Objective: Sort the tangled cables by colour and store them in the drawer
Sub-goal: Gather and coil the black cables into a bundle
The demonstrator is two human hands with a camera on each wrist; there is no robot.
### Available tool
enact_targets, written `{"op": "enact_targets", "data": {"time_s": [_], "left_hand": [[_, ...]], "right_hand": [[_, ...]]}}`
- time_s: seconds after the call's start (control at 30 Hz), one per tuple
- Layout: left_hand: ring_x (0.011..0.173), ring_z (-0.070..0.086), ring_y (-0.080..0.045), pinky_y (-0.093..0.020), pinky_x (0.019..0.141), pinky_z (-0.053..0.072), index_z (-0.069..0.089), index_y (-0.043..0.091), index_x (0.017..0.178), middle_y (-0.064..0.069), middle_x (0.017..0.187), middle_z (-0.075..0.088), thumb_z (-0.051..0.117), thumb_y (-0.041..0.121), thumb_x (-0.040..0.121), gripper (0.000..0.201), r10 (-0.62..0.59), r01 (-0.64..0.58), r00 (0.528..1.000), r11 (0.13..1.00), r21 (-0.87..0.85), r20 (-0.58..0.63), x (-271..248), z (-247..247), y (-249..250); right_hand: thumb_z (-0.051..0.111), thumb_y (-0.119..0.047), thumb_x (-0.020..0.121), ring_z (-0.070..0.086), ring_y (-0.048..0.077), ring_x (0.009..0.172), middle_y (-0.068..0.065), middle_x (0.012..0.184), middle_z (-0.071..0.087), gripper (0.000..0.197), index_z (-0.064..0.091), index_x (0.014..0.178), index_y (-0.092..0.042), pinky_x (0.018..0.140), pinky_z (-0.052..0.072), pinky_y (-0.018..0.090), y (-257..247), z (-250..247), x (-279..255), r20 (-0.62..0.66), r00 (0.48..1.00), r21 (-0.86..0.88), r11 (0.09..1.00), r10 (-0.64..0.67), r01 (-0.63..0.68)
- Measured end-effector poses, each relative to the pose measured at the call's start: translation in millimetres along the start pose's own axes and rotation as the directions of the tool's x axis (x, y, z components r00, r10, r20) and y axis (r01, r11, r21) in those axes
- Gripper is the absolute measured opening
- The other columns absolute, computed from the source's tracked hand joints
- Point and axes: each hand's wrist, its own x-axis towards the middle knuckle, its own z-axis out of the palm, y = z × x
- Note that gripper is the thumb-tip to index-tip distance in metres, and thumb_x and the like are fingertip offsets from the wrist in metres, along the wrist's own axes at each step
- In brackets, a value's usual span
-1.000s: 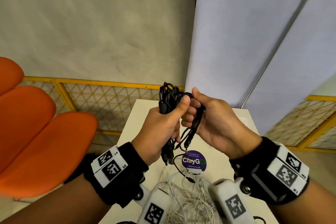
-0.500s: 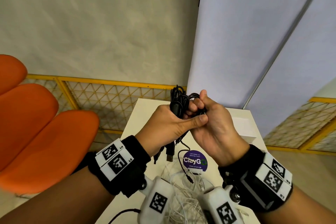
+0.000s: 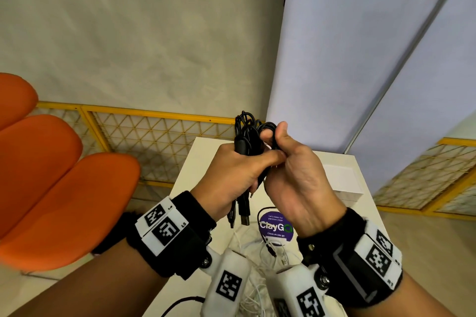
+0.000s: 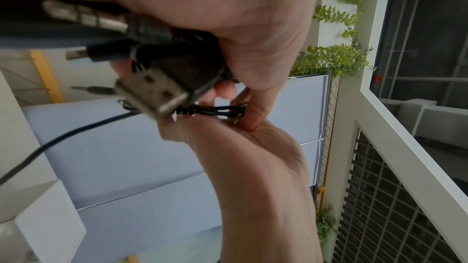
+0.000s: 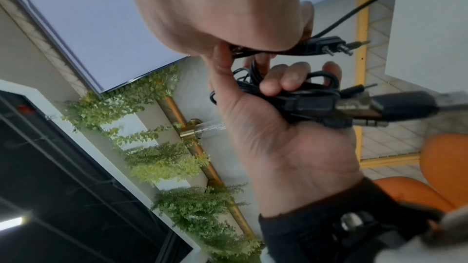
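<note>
Both hands clench the bundle of black cables (image 3: 248,136) — left hand (image 3: 231,177) round its middle, right hand (image 3: 296,172) pinching strands — light, limp, slippery; best gripped mid-coil, since plugs dangle

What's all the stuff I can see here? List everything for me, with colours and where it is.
black cables: one bundle, black, held up above the table in both hands, plugs hanging below
white cables: a loose tangle, white, lying on the table under the wrists
table: one, white, in front of the person
round sticker: one, purple, reads ClayGo, on the table
white box: one, white, on the table's right side
chair: orange, to the left
fence: yellow mesh, behind the table
left hand: grips the black cables
right hand: pinches a strand of the bundle
wrist cameras: two, white, strapped on black bands
</note>
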Motion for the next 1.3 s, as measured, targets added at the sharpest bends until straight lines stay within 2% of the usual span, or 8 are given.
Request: {"op": "enact_targets", "data": {"time_s": [0.2, 0.37, 0.47, 0.63, 0.8, 0.97, 1.1, 1.3], "left_hand": [[0.046, 0.039, -0.02, -0.025, 0.045, 0.032, 0.06, -0.003, 0.069, -0.009, 0.051, 0.044, 0.078, 0.013, 0.076, 0.025, 0.028, -0.027, 0.999, 0.999, 0.022, -0.022, -1.2, -0.4, 0.6], [0.046, 0.04, -0.014, -0.018, 0.042, 0.036, 0.06, 0.018, 0.055, 0.003, 0.045, 0.045, 0.075, 0.008, 0.077, 0.028, 0.045, -0.043, 0.999, 0.995, 0.089, -0.018, -0.8, -6.2, 5.5], [0.051, 0.046, -0.01, -0.017, 0.051, 0.039, 0.071, 0.017, 0.07, 0.004, 0.053, 0.054, 0.075, 0.01, 0.079, 0.012, 0.06, -0.063, 0.998, 0.991, 0.115, 0.036, -2.8, -12.6, 8.9], [0.059, 0.056, -0.003, -0.026, 0.066, 0.042, 0.066, 0.022, 0.07, 0.006, 0.06, 0.061, 0.077, 0.011, 0.079, 0.018, 0.024, -0.045, 0.992, 0.985, 0.167, 0.126, 0.7, -22.4, 8.7], [0.048, 0.059, -0.026, -0.061, 0.082, 0.055, 0.074, 0.005, 0.081, -0.01, 0.049, 0.05, 0.074, 0.006, 0.083, 0.002, -0.011, 0.019, 0.974, 0.999, -0.032, 0.224, -2.6, -19.4, 5.5], [0.035, 0.034, -0.016, -0.033, 0.049, 0.051, 0.063, 0.014, 0.062, -0.003, 0.042, 0.031, 0.067, -0.006, 0.084, 0.03, 0.032, 0.018, 0.958, 0.985, -0.172, 0.286, -8.0, -7.3, 5.9], [0.032, 0.032, -0.013, -0.025, 0.043, 0.04, 0.053, 0.019, 0.044, -0.002, 0.04, 0.03, 0.06, -0.006, 0.078, 0.043, -0.053, 0.094, 0.94, 0.99, -0.106, 0.336, -12.6, -1.3, 9.5], [0.037, 0.038, -0.011, -0.022, 0.043, 0.039, 0.053, 0.019, 0.038, -0.002, 0.044, 0.041, 0.054, -0.01, 0.086, 0.056, -0.235, 0.225, 0.878, 0.972, 0.074, 0.416, -13.9, -6.7, 21.0]], "right_hand": [[0.045, -0.039, 0.101, 0.053, 0.032, 0.071, 0.018, 0.086, 0.071, 0.037, 0.064, 0.086, -0.011, 0.055, 0.032, 0.034, -1.3, -2.6, -1.2, 0.024, 1.0, 0.021, 1.0, 0.013, -0.014], [0.046, -0.032, 0.1, 0.054, 0.034, 0.093, 0.019, 0.095, 0.072, 0.033, 0.065, 0.097, -0.006, 0.073, 0.043, 0.039, -9.1, -9.7, 1.5, 0.123, 0.992, -0.037, 0.999, 0.024, -0.019], [0.049, -0.031, 0.1, 0.06, 0.023, 0.081, 0.011, 0.096, 0.073, 0.031, 0.071, 0.095, -0.009, 0.071, 0.044, 0.031, -16.6, -17.9, 3.8, 0.146, 0.989, -0.221, 0.975, -0.003, 0.036], [0.062, -0.027, 0.094, 0.063, 0.027, 0.081, 0.018, 0.101, 0.074, 0.025, 0.076, 0.092, -0.006, 0.075, 0.045, 0.037, -27.2, -28.4, 6.2, 0.131, 0.986, -0.447, 0.881, -0.106, 0.154], [0.073, -0.028, 0.087, 0.071, 0.032, 0.087, 0.018, 0.1, 0.073, 0.023, 0.065, 0.089, -0.006, 0.079, 0.052, 0.041, -31.7, -29.2, 7.9, 0.025, 0.982, -0.46, 0.87, -0.187, 0.177], [0.068, -0.064, 0.078, 0.057, 0.031, 0.059, 0.023, 0.071, 0.059, 0.06, 0.072, 0.099, -0.008, 0.054, 0.046, 0.035, -27.6, -15.4, -2.8, 0.276, 0.938, -0.532, 0.846, 0.211, -0.033], [0.078, -0.042, 0.07, 0.069, 0.043, 0.092, 0.023, 0.109, 0.071, 0.057, 0.069, 0.108, -0.002, 0.069, 0.051, 0.038, -25.7, -10.7, -1.6, 0.28, 0.95, -0.545, 0.838, 0.137, 0.039], [0.068, -0.006, 0.084, 0.071, 0.011, 0.101, -0.005, 0.105, 0.076, 0.017, 0.076, 0.096, -0.014, 0.076, 0.054, 0.026, -35.8, 1.5, -8.4, 0.318, 0.948, -0.669, 0.709, 0.005, 0.221]]}}
